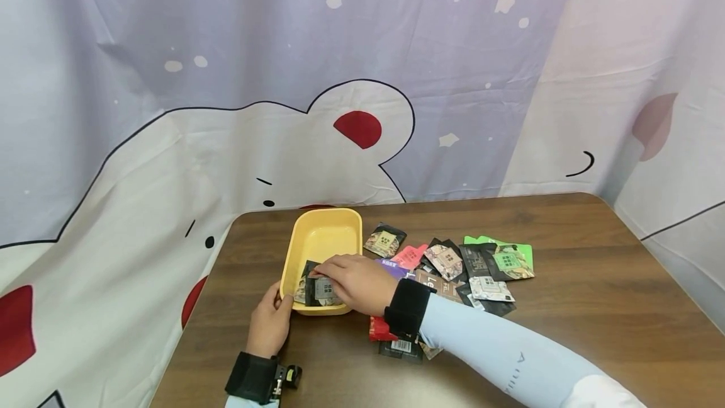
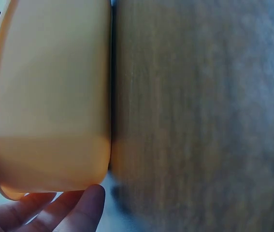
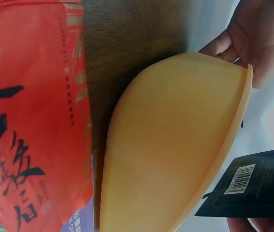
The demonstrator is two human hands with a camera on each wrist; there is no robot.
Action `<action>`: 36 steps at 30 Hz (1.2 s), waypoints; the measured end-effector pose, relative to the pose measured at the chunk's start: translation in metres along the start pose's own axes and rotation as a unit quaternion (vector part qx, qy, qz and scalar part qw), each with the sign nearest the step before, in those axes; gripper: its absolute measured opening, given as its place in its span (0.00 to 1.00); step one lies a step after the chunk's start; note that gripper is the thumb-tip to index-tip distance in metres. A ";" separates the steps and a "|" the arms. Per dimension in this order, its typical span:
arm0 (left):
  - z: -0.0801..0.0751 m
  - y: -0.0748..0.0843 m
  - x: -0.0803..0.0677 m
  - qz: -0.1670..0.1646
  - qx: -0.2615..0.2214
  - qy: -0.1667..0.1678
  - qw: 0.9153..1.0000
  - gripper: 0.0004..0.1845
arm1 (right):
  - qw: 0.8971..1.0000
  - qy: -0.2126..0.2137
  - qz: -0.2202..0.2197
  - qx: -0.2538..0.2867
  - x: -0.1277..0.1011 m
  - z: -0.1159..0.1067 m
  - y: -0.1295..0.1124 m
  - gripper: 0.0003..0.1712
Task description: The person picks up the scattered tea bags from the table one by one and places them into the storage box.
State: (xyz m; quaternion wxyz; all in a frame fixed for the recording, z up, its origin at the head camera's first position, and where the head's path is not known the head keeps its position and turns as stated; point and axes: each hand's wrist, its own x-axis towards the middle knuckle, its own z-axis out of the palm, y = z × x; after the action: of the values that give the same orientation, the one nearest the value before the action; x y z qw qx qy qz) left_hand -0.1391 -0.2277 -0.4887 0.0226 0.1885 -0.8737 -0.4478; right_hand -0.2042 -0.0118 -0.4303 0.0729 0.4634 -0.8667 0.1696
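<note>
A yellow plastic basin (image 1: pixel 323 236) stands on the table with a black packet (image 1: pixel 299 296) inside, near its left wall. My left hand (image 1: pixel 269 324) grips the basin's near left corner, the thumb at the rim and the other fingers against the outer wall, as the left wrist view also shows. Over the basin's near right side, my right hand (image 1: pixel 362 285) pinches a flat black sachet (image 1: pixel 324 291) with a pale label. Its back, with a white barcode, faces the right wrist view, where the sachet (image 3: pixel 252 188) extends past the basin's rim.
Right of the basin lies a loose pile of sachets: a red packet (image 3: pixel 35 116), a pink one (image 1: pixel 410 257), a green one (image 1: pixel 523 250) and several black ones. One black sachet (image 1: pixel 385 240) lies apart behind them. A patterned curtain (image 1: pixel 453 80) hangs behind the wooden table (image 1: pixel 589 282).
</note>
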 end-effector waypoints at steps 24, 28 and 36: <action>0.001 0.004 -0.002 0.013 0.000 0.008 1.000 0.27 | 0.998 -0.053 0.015 0.031 -0.011 0.006 0.006 0.51; 0.001 0.003 -0.003 0.006 -0.001 0.006 1.000 0.28 | 0.997 -0.060 0.033 0.026 -0.017 0.005 0.011 0.49; 0.000 0.003 -0.002 -0.004 -0.001 0.000 1.000 0.28 | 0.993 -0.052 0.085 0.056 -0.042 -0.001 0.032 0.48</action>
State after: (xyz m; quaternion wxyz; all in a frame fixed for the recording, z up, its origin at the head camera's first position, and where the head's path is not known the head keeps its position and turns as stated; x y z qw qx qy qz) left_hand -0.1379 -0.2251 -0.4861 0.0209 0.1915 -0.8727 -0.4486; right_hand -0.2074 0.0380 -0.4482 -0.0128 0.3995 -0.8947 0.1993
